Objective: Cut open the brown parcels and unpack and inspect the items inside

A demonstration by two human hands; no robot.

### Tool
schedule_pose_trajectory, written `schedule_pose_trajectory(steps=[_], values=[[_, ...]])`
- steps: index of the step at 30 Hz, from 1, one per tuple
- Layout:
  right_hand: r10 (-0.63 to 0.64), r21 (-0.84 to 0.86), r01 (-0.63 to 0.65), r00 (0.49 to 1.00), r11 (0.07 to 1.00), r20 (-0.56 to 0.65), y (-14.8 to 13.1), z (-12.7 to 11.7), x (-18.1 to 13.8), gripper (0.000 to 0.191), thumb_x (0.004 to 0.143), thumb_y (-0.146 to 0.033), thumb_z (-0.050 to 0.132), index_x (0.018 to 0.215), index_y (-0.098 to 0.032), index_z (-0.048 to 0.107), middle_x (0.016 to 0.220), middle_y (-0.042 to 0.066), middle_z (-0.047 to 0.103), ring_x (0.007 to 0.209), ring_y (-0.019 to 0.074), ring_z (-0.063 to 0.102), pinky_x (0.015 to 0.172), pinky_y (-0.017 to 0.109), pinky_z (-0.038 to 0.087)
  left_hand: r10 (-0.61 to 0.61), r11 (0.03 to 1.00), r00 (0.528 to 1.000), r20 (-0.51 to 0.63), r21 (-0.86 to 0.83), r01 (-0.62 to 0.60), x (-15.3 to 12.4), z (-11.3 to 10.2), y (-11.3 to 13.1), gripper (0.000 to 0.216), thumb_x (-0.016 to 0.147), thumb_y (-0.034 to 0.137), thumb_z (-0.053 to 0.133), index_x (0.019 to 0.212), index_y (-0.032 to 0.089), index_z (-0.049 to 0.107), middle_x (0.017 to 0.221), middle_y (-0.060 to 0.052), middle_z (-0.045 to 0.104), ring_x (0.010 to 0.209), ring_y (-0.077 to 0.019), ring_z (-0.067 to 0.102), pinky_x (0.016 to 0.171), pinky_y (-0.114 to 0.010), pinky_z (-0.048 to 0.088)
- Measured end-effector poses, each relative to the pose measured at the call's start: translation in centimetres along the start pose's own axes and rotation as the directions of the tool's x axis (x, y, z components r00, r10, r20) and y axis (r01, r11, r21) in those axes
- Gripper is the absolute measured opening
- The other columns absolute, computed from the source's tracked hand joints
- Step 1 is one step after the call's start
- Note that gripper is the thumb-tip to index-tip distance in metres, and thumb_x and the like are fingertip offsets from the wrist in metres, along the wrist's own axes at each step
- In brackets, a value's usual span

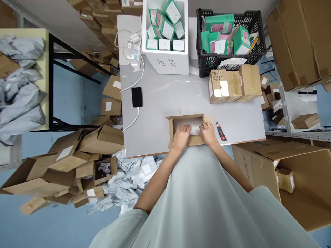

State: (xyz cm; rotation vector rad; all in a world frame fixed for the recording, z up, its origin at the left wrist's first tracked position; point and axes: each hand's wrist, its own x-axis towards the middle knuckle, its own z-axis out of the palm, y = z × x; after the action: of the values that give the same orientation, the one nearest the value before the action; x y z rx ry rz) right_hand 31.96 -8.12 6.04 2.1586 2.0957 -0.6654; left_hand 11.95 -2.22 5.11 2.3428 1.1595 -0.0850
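An open cardboard box point(171, 130) sits at the near edge of the table, its flaps folded out. Inside it lies a whitish, see-through plastic wrap point(194, 124). My left hand point(182, 135) reaches over the near left side of the box, fingers curled onto the wrap. From the right, my right hand point(207, 133) bends over the box's edge, its fingertips at the wrap's right end. What lies under the wrap is unclear. A red and black utility knife point(221, 131) rests on the table just right of my right hand.
On the grey table point(160, 93) stand a white foam box point(165, 63) and a black crate point(231, 60), both holding green-and-white cartons. Closed cardboard boxes point(234, 84) sit before the crate. A charging phone point(137, 97) lies left. Opened cartons point(64, 168) and grey bags point(126, 179) cover the floor.
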Motion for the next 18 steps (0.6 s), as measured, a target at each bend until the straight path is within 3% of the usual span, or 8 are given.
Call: schedule_pose_trajectory(steps=[4,10,14,18], values=[[0.001,-0.069,0.002,0.999,0.998,0.033,-0.6,0.2,0.9,0.039,0.105,-0.023,0.07,0.143,-0.015,0.074,0.154,0.024,0.063,0.141,0.0408,0.048,0.113,0.051,0.04,-0.039,0.99,0.977,0.211,0.144,0.009,2.6,0.6,-0.1,0.056,0.099,0.004,0.051,0.153,0.012,0.064,0.158,-0.026,0.064,0.152,-0.0383,0.059,0.131,-0.057,0.041],[-0.138,-0.122,0.15,0.985,0.981,0.103,-0.2,0.6,2.6,0.038,0.102,-0.017,0.064,0.137,-0.011,0.077,0.15,0.026,0.066,0.145,0.0397,0.049,0.119,0.053,0.039,-0.006,0.988,0.927,0.375,0.147,-0.053,5.0,1.6,-1.1,0.041,0.095,0.004,0.061,0.132,0.014,0.077,0.135,-0.022,0.078,0.127,-0.0313,0.075,0.116,-0.042,0.054],[-0.186,-0.152,0.208,0.971,0.966,0.149,0.3,0.9,3.4,0.041,0.098,-0.011,0.056,0.13,-0.012,0.082,0.143,0.024,0.073,0.144,0.0387,0.051,0.12,0.055,0.04,-0.006,0.988,0.896,0.444,0.141,-0.063,6.0,2.6,-0.9,0.033,0.096,0.004,0.06,0.117,0.016,0.082,0.121,-0.018,0.083,0.116,-0.0278,0.079,0.105,-0.035,0.058],[-0.19,-0.212,0.218,0.971,0.953,0.146,0.3,1.0,4.0,0.044,0.1,-0.007,0.047,0.126,-0.009,0.083,0.141,0.026,0.072,0.142,0.0372,0.052,0.12,0.055,0.04,-0.005,0.993,0.9,0.435,0.111,-0.049,6.8,3.2,-1.0,0.028,0.095,0.009,0.063,0.114,0.016,0.083,0.113,-0.016,0.085,0.114,-0.0285,0.079,0.102,-0.034,0.059]])
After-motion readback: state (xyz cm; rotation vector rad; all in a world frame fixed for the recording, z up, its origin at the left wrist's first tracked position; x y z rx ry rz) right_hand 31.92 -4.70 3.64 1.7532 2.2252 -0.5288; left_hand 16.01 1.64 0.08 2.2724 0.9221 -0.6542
